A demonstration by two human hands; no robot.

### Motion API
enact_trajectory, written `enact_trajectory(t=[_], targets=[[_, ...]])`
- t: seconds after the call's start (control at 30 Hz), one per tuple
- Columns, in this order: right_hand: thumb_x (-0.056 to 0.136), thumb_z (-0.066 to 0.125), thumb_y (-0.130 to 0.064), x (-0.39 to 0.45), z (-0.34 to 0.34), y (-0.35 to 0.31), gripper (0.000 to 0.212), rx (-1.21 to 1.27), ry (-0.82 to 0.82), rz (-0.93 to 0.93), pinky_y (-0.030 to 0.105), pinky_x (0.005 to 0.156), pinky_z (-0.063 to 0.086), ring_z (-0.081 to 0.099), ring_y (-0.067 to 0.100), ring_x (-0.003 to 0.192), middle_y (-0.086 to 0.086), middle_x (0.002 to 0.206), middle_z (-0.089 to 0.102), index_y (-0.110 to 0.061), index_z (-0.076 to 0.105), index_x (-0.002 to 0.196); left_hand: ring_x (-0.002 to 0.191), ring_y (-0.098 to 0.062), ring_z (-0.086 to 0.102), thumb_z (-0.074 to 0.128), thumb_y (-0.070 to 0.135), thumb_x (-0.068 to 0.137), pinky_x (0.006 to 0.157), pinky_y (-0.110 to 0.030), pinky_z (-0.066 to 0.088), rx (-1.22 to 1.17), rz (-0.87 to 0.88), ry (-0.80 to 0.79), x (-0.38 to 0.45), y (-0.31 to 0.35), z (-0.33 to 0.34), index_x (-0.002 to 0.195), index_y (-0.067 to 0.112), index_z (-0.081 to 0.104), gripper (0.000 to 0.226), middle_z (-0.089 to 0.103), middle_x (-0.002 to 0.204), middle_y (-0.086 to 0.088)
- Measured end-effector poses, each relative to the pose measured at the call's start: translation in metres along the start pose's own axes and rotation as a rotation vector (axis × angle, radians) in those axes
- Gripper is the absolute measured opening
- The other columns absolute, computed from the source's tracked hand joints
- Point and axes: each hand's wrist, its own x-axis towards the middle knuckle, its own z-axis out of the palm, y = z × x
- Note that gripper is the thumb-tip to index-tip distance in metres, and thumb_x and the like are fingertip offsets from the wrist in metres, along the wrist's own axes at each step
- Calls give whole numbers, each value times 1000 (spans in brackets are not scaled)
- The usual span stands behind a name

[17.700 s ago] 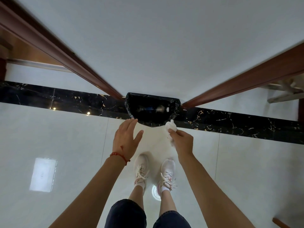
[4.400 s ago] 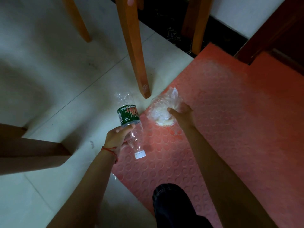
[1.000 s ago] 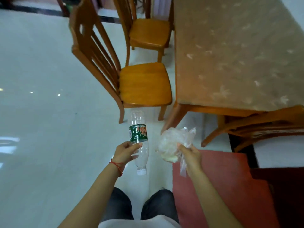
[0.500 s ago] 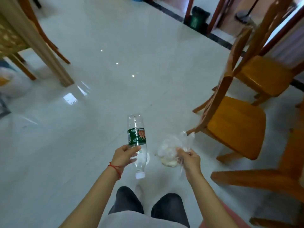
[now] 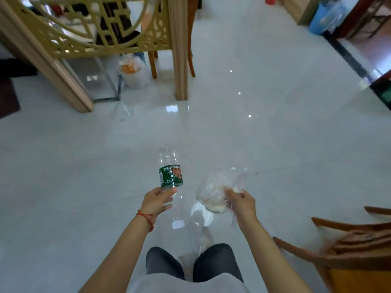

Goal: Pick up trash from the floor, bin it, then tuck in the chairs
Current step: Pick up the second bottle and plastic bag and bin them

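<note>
Now facing lattice screen (image 5: 101,28), chairs (image 5: 349,250) behind

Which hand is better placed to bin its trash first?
Neither clearly. The left hand grips the bottle and the right hand pinches the plastic bag; both are level, and no bin is within reach.

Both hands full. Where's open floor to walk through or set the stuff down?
Open: the wide tiled floor ahead of the bottle and plastic bag, out to the dark threshold strip on the right. Crowded: upper left, around the lattice screen, glass tank and white bag; lower right, the wooden chair.
</note>
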Motion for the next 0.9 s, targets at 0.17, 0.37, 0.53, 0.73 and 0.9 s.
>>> enact_trajectory(t=[0.17,0.37,0.53,0.73,0.9], targets=[[78,71,-12,38,9,-46,21,-64,-51,-35,29,62,48,57,22,59,9,60,61,-8,56,64,87,-24,57,67,14,80,75,-33,53,-65,31,67,21,29,19,104,2,57,29,59,93,-12],[77,72,-11,76,32,-79,22,-55,-78,-26,30,60,48,57,21,55,9,59,59,-8,54,64,86,-22,57,67,15,80,74,-31,53,-92,35,87,59,63,32,106,2,58,31,60,91,-10],[78,70,-6,119,68,-111,15,0,-85,-5,23,51,49,54,15,47,12,61,55,-5,55,71,91,-24,59,69,17,79,74,-32,54,-85,21,64,118,106,32,108,2,58,35,61,100,-14],[79,70,-9,180,127,-172,15,57,-19,-48,23,55,53,56,17,52,12,63,56,-4,56,77,79,-18,58,68,15,79,73,-32,53,-66,23,6,199,192,30,96,5,60,21,60,87,-9],[78,71,-11,214,166,-220,16,64,24,-54,17,49,51,58,18,57,13,67,58,-2,58,82,77,-17,57,66,14,80,69,-29,53,-14,54,-47,250,260,34,97,5,60,20,61,84,-8]])
